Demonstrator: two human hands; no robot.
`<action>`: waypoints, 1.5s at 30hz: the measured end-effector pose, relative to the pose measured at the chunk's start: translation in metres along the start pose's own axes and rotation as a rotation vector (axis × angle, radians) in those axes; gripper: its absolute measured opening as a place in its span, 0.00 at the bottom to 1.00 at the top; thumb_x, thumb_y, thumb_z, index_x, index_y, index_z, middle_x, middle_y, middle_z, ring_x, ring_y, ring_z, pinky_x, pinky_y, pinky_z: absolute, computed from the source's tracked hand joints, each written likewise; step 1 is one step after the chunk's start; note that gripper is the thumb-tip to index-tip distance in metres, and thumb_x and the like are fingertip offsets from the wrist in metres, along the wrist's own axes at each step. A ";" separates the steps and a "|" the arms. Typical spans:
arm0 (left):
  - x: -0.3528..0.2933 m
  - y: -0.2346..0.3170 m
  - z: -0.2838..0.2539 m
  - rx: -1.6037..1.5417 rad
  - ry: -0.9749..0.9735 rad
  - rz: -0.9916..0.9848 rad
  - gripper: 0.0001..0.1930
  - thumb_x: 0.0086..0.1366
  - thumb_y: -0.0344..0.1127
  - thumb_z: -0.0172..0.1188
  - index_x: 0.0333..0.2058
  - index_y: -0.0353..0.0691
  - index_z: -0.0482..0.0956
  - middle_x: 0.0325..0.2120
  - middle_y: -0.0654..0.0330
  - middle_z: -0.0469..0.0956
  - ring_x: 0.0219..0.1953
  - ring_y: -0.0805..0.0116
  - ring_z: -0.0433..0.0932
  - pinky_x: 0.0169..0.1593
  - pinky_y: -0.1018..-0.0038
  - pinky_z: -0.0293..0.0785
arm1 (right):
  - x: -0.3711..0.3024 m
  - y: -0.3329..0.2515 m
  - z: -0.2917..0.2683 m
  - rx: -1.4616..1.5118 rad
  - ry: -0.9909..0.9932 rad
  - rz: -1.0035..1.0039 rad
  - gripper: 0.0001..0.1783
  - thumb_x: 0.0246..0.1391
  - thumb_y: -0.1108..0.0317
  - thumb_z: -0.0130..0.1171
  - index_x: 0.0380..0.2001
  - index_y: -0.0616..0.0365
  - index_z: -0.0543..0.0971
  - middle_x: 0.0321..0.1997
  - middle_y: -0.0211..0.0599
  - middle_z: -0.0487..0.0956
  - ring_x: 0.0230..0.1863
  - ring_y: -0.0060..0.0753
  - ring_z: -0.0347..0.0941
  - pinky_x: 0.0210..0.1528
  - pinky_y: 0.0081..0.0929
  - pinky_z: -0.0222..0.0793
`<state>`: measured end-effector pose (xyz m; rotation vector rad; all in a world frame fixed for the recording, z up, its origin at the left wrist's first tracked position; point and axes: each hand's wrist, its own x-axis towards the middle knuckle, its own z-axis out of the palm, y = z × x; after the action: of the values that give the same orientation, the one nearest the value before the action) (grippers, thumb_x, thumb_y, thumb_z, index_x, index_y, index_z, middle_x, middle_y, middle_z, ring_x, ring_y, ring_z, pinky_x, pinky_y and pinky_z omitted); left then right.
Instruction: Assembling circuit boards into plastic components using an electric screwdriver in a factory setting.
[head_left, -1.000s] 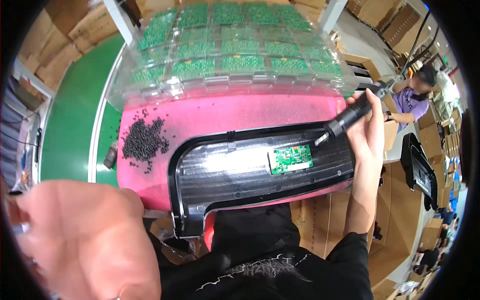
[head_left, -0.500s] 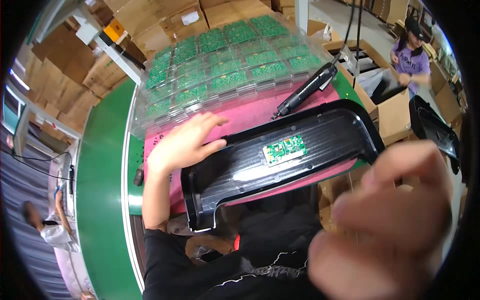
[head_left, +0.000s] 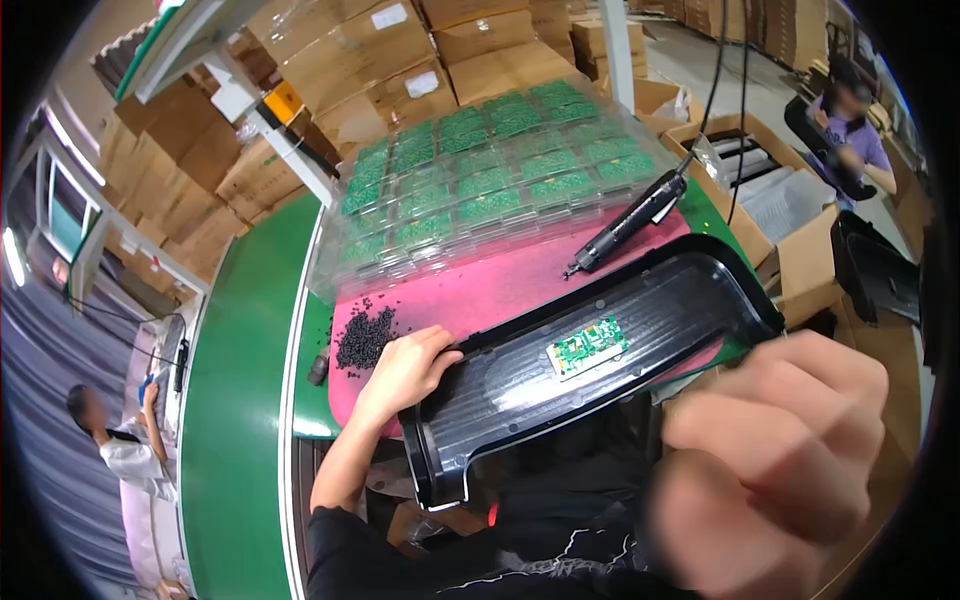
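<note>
A long black plastic housing (head_left: 500, 400) lies tilted across the near edge of the pink mat, its hollow side up. Inside it, near the middle, sits a small green circuit board (head_left: 588, 349). My left hand (head_left: 412, 370) is closed on the housing's far rim at its left end. Close to the camera on the right, my right hand (head_left: 775, 460) is blurred, its fingers curled together; whatever they may hold is hidden. Beyond the housing rests a black electric screwdriver (head_left: 632, 225), tip toward the mat. Left of the left hand is a pile of tiny black screws (head_left: 366, 338).
Clear plastic trays of green circuit boards (head_left: 480, 180) are stacked at the back of the pink mat (head_left: 480, 280). A small dark piece (head_left: 318, 369) lies left of the screws. Open cartons (head_left: 810, 260) stand to the right. Two people work farther off, at left and right.
My left hand has gone from spread fingers to a closed grip on the housing's rim. My right hand has curled tighter. The view has shifted, exposing the screw pile.
</note>
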<state>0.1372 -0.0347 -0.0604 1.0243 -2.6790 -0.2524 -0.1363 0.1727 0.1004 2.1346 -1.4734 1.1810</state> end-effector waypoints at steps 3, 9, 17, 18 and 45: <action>-0.002 0.047 -0.017 -0.017 -0.004 -0.208 0.11 0.62 0.37 0.59 0.36 0.35 0.76 0.32 0.48 0.78 0.38 0.45 0.77 0.39 0.57 0.73 | 0.019 0.002 -0.014 -0.142 -0.025 0.072 0.19 0.25 0.63 0.68 0.28 0.53 0.81 0.29 0.32 0.72 0.30 0.34 0.65 0.36 0.28 0.64; -0.025 0.045 -0.022 -0.065 -0.077 -0.217 0.10 0.60 0.33 0.60 0.38 0.33 0.78 0.33 0.47 0.79 0.38 0.44 0.77 0.39 0.58 0.72 | 0.013 0.013 -0.055 0.396 -0.291 0.333 0.26 0.39 0.56 0.60 0.41 0.62 0.73 0.27 0.35 0.70 0.26 0.30 0.61 0.32 0.28 0.61; -0.068 0.056 -0.013 -0.387 0.277 -0.388 0.07 0.59 0.26 0.61 0.37 0.32 0.80 0.31 0.48 0.80 0.36 0.48 0.80 0.39 0.66 0.74 | 0.024 0.006 -0.082 0.749 -0.720 0.401 0.34 0.51 0.50 0.53 0.52 0.70 0.67 0.37 0.44 0.69 0.26 0.29 0.61 0.30 0.31 0.59; -0.076 0.062 -0.014 -0.390 0.324 -0.416 0.07 0.59 0.26 0.61 0.36 0.31 0.80 0.31 0.48 0.80 0.35 0.48 0.80 0.39 0.67 0.74 | 0.029 0.012 -0.085 0.650 -0.868 0.278 0.35 0.52 0.49 0.52 0.52 0.70 0.67 0.43 0.46 0.69 0.28 0.30 0.63 0.30 0.32 0.59; -0.261 -0.128 -0.015 -1.002 1.589 -0.817 0.26 0.63 0.48 0.59 0.49 0.31 0.72 0.37 0.49 0.78 0.34 0.50 0.76 0.38 0.60 0.75 | -0.088 0.344 -0.042 -0.756 0.128 0.470 0.09 0.56 0.68 0.51 0.41 0.52 0.70 0.26 0.44 0.79 0.28 0.50 0.78 0.30 0.46 0.73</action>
<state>0.4092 0.0462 -0.1256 1.0750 -0.5068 -0.5189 -0.4701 0.1066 -0.0102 1.2304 -2.0039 0.6792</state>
